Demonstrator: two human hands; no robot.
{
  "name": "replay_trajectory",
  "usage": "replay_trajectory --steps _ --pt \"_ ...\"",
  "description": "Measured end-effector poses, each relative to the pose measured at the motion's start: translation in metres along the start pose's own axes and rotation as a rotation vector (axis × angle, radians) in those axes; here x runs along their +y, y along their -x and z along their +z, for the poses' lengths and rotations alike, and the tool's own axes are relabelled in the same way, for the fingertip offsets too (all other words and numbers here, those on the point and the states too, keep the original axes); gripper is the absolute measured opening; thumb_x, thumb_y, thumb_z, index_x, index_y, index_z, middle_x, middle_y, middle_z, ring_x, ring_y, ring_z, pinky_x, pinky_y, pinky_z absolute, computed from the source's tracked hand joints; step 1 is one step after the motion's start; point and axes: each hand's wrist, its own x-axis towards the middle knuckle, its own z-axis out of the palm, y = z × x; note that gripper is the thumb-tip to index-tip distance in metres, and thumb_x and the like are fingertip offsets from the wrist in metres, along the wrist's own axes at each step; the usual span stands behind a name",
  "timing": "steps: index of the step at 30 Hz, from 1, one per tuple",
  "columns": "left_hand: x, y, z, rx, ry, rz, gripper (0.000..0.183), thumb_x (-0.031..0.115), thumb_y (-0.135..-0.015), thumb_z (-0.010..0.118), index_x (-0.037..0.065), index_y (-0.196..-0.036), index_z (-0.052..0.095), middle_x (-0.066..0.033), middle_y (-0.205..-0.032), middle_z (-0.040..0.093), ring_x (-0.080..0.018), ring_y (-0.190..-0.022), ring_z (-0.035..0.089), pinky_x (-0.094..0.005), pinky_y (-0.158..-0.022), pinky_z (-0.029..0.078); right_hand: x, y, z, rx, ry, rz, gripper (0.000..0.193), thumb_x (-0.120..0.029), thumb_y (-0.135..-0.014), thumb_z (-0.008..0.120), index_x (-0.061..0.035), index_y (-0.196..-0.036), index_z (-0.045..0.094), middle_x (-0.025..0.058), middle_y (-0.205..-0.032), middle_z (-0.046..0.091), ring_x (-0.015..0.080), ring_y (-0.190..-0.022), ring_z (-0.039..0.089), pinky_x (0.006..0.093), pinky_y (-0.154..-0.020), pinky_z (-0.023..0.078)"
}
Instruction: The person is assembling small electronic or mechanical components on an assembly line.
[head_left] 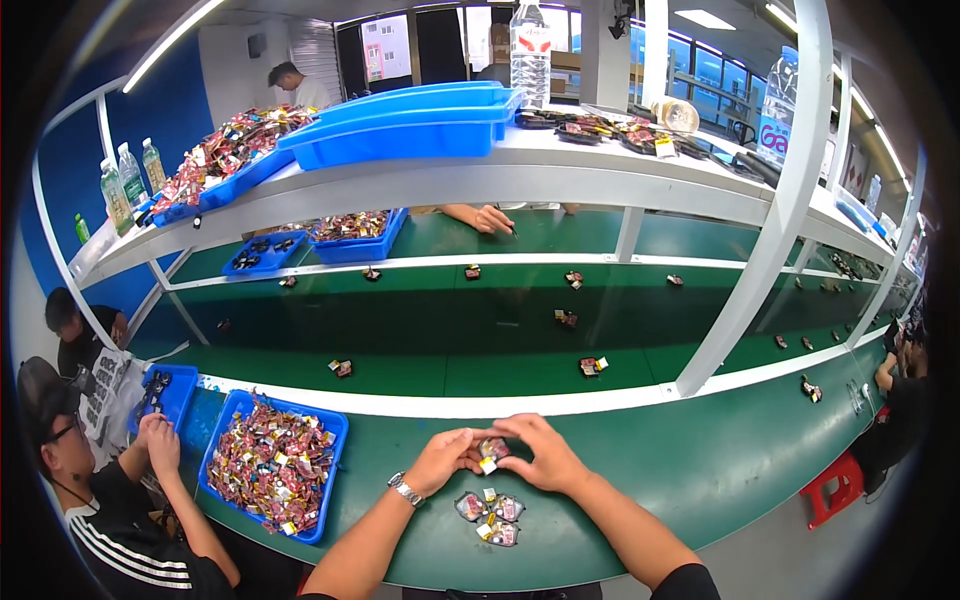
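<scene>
My left hand (447, 462) and my right hand (547, 455) meet over the green table (640, 490), fingers closed around a small dark-edged piece (492, 452) with red, white and yellow parts. Its exact kind is too small to tell. Just below my hands, a little cluster of similar pieces (500, 508) lies flat on the table. To my left stands a blue tray (340, 440) heaped with many more of them. A metal-banded watch (404, 488) is on my left wrist.
Beyond a white rail (450, 405), similar pieces (592, 366) lie spaced along green belts. Overhead, a white shelf (400, 185) carries blue trays (400, 135) and bottles. A white post (755, 280) rises at right. A co-worker (130, 500) sits at left; a red stool (835, 490) stands right.
</scene>
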Motion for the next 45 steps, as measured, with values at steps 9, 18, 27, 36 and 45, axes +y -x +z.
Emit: replay_trajectory --steps 9,18,27,36,45 --pt "0.001 0.002 0.001 -0.009 0.08 -0.063 0.036 0.017 -0.102 0.048 -0.001 -0.133 0.05 -0.012 -0.118 0.063 -0.0184 -0.103 0.063 -0.0344 -0.09 0.054 0.009 -0.015 -0.009 0.045 0.024 -0.059 0.053 -0.005 -0.077 0.064 -0.0057 -0.129 0.054 0.0153 -0.126 0.058 0.0332 -0.12 0.053 0.041 -0.104 0.042" --pt "-0.002 -0.007 0.007 -0.02 0.185 -0.019 0.037 0.012 -0.101 0.05 -0.001 -0.135 0.046 -0.0135 -0.12 0.06 -0.0227 -0.109 0.062 -0.0376 -0.095 0.054 0.206 -0.106 -0.095 0.394 0.694 0.593 0.05 -0.021 -0.079 0.073 -0.0041 -0.121 0.054 0.0172 -0.121 0.057 0.0384 -0.114 0.052 0.0473 -0.093 0.048" --pt "-0.002 -0.002 0.004 0.018 0.192 0.015 0.035 0.01 -0.1 0.051 -0.002 -0.133 0.046 -0.0151 -0.121 0.06 -0.0246 -0.111 0.062 -0.0412 -0.097 0.053 0.192 -0.101 -0.09 0.182 0.521 0.391 0.04 -0.009 -0.074 0.074 -0.0081 -0.112 0.062 0.013 -0.104 0.063 0.0338 -0.101 0.059 0.0427 -0.089 0.05" --pt "-0.005 -0.005 0.002 0.098 0.274 0.081 0.03 0.007 -0.098 0.052 0.001 -0.127 0.048 -0.0148 -0.122 0.061 -0.0245 -0.111 0.061 -0.0413 -0.098 0.052 0.013 0.01 -0.029 -0.193 0.07 0.233 0.046 -0.005 -0.077 0.071 -0.0053 -0.121 0.059 0.0134 -0.114 0.062 0.0317 -0.104 0.058 0.0396 -0.095 0.047" --pt "-0.004 -0.001 0.009 0.098 0.213 0.093 0.027 0.005 -0.098 0.052 0.001 -0.125 0.048 -0.0128 -0.12 0.062 -0.0216 -0.112 0.061 -0.041 -0.097 0.053 -0.007 -0.016 0.0 0.046 0.218 -0.098 0.029 -0.011 -0.079 0.07 -0.0102 -0.108 0.068 0.0089 -0.114 0.061 0.0288 -0.106 0.058 0.0381 -0.088 0.051"
